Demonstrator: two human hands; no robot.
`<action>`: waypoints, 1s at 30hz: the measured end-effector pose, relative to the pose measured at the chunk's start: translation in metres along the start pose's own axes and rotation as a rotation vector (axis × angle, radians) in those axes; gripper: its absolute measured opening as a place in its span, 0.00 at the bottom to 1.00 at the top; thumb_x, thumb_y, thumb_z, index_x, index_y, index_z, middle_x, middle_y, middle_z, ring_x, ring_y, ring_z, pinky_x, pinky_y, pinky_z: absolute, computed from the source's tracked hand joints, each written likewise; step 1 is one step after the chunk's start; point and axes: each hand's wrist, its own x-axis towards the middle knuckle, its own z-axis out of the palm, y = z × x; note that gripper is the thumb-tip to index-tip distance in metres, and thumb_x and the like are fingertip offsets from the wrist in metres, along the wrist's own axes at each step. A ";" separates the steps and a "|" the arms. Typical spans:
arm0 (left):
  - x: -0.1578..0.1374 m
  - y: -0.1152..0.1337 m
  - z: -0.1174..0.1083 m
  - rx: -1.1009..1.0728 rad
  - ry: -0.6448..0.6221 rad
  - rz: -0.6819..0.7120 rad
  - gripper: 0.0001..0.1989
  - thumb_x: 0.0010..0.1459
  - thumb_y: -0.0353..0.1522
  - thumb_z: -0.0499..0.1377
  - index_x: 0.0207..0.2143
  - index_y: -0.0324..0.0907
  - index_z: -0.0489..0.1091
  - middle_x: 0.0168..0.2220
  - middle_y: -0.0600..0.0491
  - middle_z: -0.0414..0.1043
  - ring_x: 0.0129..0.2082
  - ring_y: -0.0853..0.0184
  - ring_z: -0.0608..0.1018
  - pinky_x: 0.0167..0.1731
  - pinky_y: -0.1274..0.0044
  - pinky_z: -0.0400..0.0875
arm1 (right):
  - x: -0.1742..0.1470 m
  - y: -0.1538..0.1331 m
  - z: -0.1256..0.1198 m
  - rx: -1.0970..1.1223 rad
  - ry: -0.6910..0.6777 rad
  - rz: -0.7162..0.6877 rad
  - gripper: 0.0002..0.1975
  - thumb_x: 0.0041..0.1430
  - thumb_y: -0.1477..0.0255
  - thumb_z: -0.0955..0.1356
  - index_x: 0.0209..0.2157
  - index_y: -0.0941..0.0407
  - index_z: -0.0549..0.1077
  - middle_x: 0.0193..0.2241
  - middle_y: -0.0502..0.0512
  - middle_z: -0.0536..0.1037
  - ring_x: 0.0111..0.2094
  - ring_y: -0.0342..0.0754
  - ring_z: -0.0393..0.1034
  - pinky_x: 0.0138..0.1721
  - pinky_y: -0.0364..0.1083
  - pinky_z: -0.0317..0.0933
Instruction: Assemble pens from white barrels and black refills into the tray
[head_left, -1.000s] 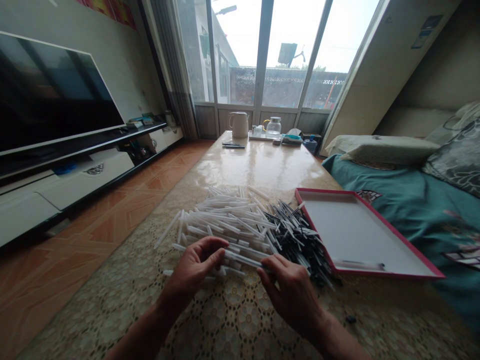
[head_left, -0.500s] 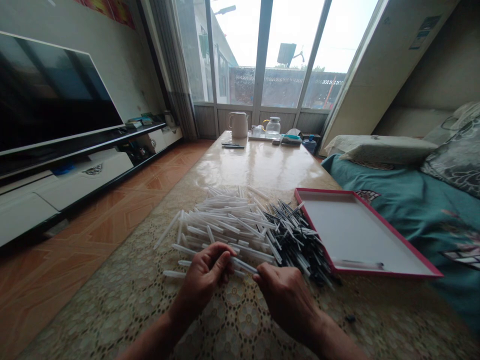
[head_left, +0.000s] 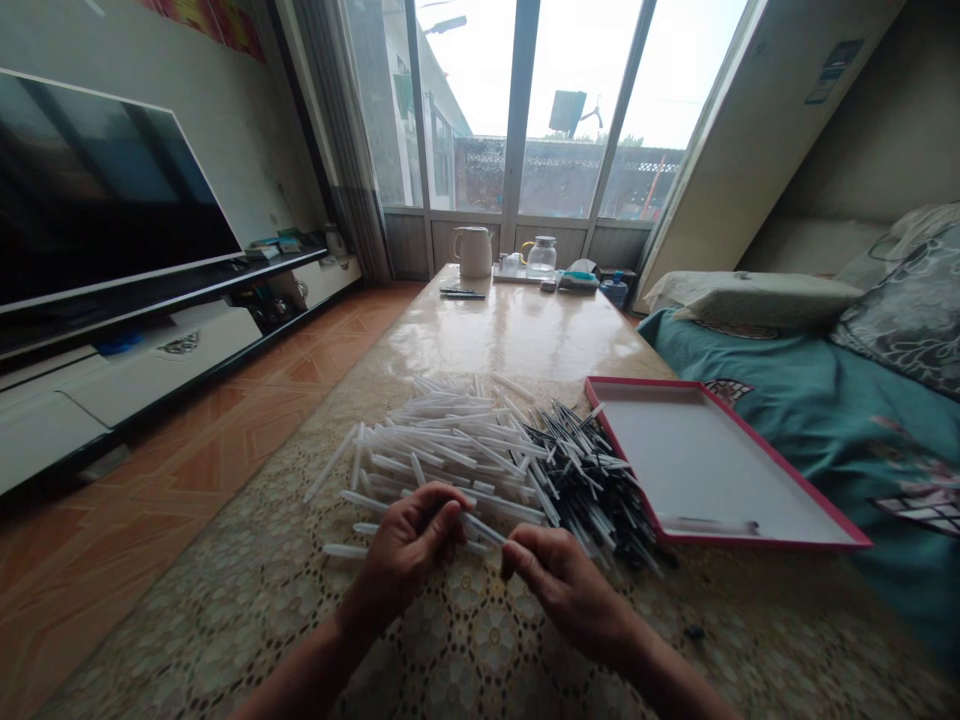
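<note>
Between my hands is a slim whitish pen barrel point(head_left: 484, 528), slanting down to the right. My left hand point(head_left: 421, 535) pinches its left end, and the fingers of my right hand point(head_left: 553, 572) are closed around its right end. Just beyond lies a heap of translucent white pen barrels point(head_left: 450, 435). To the right of that heap, dark pen refills point(head_left: 592, 470) are piled loosely, some overlapping the barrels. What the curled fingers cover at each end of the held barrel is hidden.
A shallow red-rimmed tray point(head_left: 795, 480) on the right holds one pen point(head_left: 709, 525). A small black piece point(head_left: 695, 632) lies on the patterned tablecloth point(head_left: 480, 650) near my right forearm. A pitcher point(head_left: 473, 252), a glass teapot point(head_left: 540, 258) and a tissue pack point(head_left: 577, 277) stand at the far end.
My right hand has shifted slightly left along the barrel, with its fingers curled closer around the end. The view has turned a little. My left hand keeps its pinch.
</note>
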 end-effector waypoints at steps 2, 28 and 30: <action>0.004 -0.001 -0.003 -0.001 0.032 0.022 0.20 0.54 0.44 0.61 0.44 0.40 0.71 0.22 0.56 0.70 0.19 0.73 0.67 0.20 0.81 0.62 | 0.002 -0.003 -0.008 -0.059 0.074 -0.036 0.22 0.65 0.58 0.59 0.26 0.58 0.70 0.20 0.47 0.64 0.23 0.42 0.58 0.26 0.41 0.52; 0.008 -0.002 -0.011 0.064 0.207 0.053 0.20 0.52 0.43 0.62 0.43 0.39 0.70 0.20 0.58 0.70 0.16 0.74 0.67 0.16 0.83 0.61 | -0.046 0.098 -0.228 -0.866 0.137 0.381 0.12 0.52 0.69 0.65 0.35 0.50 0.79 0.39 0.55 0.81 0.44 0.57 0.72 0.45 0.52 0.58; 0.008 -0.002 -0.011 0.065 0.207 0.047 0.20 0.52 0.43 0.62 0.43 0.39 0.70 0.20 0.58 0.70 0.16 0.73 0.67 0.16 0.82 0.61 | -0.045 0.100 -0.224 -0.846 0.123 0.367 0.13 0.52 0.70 0.64 0.36 0.51 0.79 0.38 0.55 0.80 0.44 0.56 0.72 0.46 0.51 0.59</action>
